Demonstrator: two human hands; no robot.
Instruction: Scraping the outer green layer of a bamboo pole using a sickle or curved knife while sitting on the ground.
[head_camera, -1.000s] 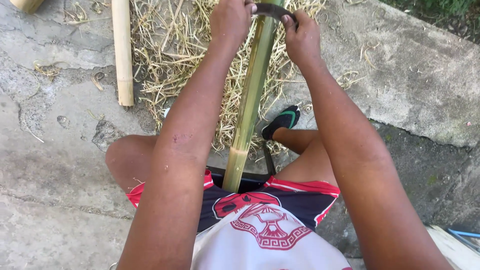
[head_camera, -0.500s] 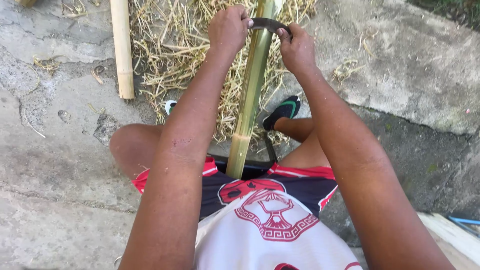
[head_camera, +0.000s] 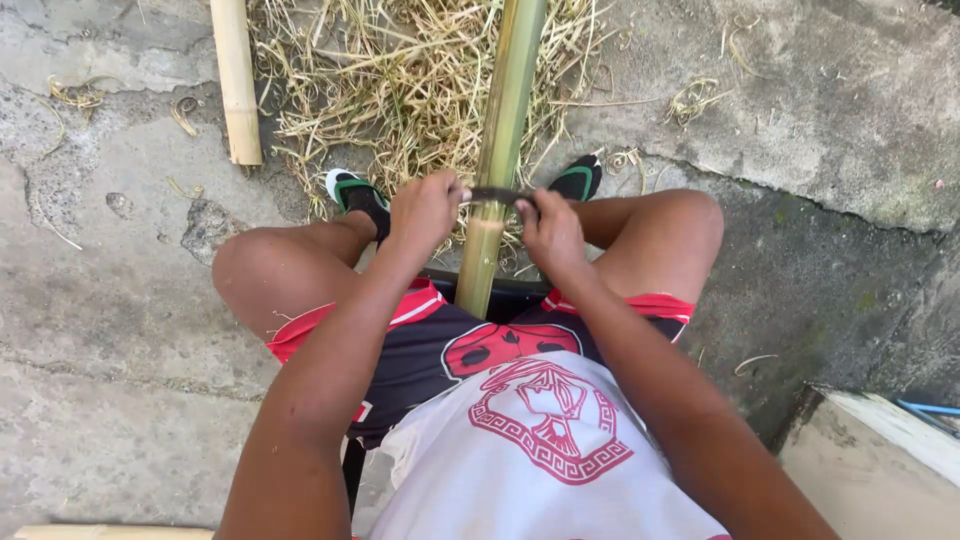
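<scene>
The ground is rough grey concrete floor (head_camera: 110, 380), cracked and pitted, in bright daylight outdoors. A long green bamboo pole (head_camera: 503, 130) runs from between the seated person's knees up out of the top of the view, and everything else is placed from it. Across the pole, just above its pale lower end, lies a dark curved metal blade (head_camera: 495, 195); the left hand (head_camera: 425, 210) is closed on the blade's end left of the pole, and the right hand (head_camera: 550, 232) is closed on the end right of the pole. A heap of dry yellow straw-like shavings (head_camera: 400, 80) spreads under and around the pole's upper stretch. Left of the pole, beyond the heap, lies a shorter pale tan bamboo piece (head_camera: 236, 80), well apart from the hands. Two black and green shoes sit either side of the pole, the left shoe (head_camera: 355, 192) and the right shoe (head_camera: 578, 180) at the heap's near edge. Far right of the pole a pale concrete block's corner (head_camera: 880, 450) juts in, and the concrete beyond both bare knees lies open.
</scene>
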